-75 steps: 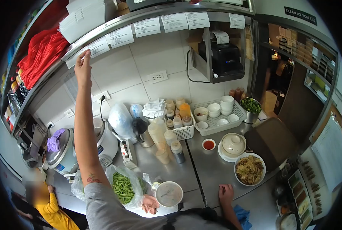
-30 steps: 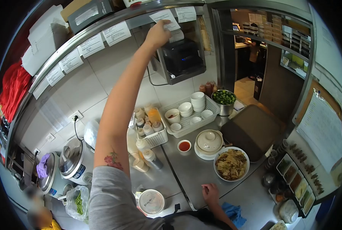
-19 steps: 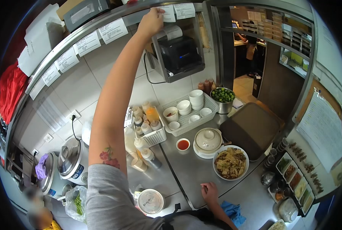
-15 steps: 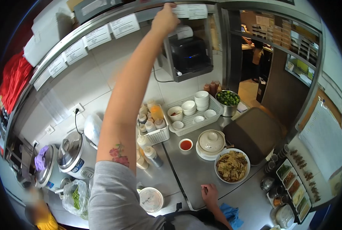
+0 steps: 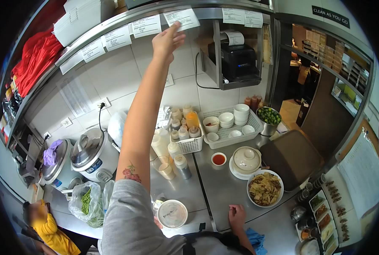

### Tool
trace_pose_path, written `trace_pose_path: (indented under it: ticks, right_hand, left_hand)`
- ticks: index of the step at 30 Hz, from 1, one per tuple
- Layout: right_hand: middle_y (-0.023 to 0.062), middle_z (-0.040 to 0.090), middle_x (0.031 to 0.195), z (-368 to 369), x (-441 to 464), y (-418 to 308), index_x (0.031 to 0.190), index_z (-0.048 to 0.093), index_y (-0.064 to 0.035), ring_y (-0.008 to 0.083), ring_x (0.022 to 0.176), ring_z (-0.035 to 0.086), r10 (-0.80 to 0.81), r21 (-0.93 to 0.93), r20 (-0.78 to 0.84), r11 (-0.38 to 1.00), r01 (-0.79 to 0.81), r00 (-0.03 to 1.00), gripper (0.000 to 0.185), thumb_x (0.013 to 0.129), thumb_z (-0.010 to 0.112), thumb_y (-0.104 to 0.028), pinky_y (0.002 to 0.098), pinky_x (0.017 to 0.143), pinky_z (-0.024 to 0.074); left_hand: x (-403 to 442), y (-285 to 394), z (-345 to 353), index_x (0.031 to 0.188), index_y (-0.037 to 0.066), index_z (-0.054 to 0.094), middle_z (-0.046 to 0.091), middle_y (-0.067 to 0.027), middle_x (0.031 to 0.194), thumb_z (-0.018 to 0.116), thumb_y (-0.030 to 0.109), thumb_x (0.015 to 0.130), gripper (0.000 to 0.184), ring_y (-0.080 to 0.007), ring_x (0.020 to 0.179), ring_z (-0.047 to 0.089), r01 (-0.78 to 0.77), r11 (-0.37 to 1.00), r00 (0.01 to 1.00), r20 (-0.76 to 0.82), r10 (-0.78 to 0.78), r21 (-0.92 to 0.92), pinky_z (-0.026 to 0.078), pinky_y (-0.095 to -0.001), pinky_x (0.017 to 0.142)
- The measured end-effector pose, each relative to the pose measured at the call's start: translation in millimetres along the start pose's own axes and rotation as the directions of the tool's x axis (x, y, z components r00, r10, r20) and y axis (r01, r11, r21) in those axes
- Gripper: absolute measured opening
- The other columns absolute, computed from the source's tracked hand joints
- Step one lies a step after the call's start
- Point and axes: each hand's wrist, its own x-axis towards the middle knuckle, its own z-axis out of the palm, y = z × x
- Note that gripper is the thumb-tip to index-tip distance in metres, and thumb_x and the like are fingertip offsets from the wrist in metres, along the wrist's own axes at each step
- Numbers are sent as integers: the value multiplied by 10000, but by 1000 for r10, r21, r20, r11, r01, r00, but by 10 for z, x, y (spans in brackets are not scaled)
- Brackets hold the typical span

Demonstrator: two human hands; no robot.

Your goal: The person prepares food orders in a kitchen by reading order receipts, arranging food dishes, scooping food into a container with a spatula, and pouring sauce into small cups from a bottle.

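Your left hand [image 5: 164,44] is up at a slip [image 5: 184,18] on the rail [image 5: 208,13], left of the printer [image 5: 239,61]; can't tell if you're pinching it. Looks like light, floppy paper, creases easily, so grab its lower edge. Your right hand [image 5: 237,216] is loosely open.
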Motion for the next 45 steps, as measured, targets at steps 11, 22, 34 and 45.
trace_pose_path:
  ticks: [11,22,34,45]
  right_hand:
    - [108,545,755,2,-5,87,888,646,-77,280,694,549,-50,-14,-16,999,49,999,122,771,610,-77,382,627,441]
    - [111,541,764,28,-15,31,865,636,-52,265,684,541,-40,32,-40,999,41,998,80,793,605,-62,359,623,437]
    - [96,529,713,19,-21,51,850,645,-74,258,641,530,-62,-8,-64,998,62,996,82,775,615,-58,370,594,420]
    - [104,552,745,14,-18,48,855,639,-68,272,667,553,-56,7,-52,998,56,997,95,768,608,-44,379,618,440]
  left_hand:
    - [129,-165,565,821,-50,657,663,-101,715,755,181,744,263,-146,602,658,-164,974,984,-39,172,159,539,-257,518]
    - [-7,65,-427,1093,-116,542,605,-206,1076,790,354,734,642,-228,935,641,-32,999,989,-142,32,3,556,-327,716]
    - [-23,-56,-93,856,-76,608,664,-152,848,765,187,750,324,-198,735,664,-111,994,989,-94,111,12,547,-281,682]
    - [32,-188,246,880,-79,623,671,-157,832,770,224,757,359,-190,690,665,-109,993,987,-121,102,-52,532,-262,658]
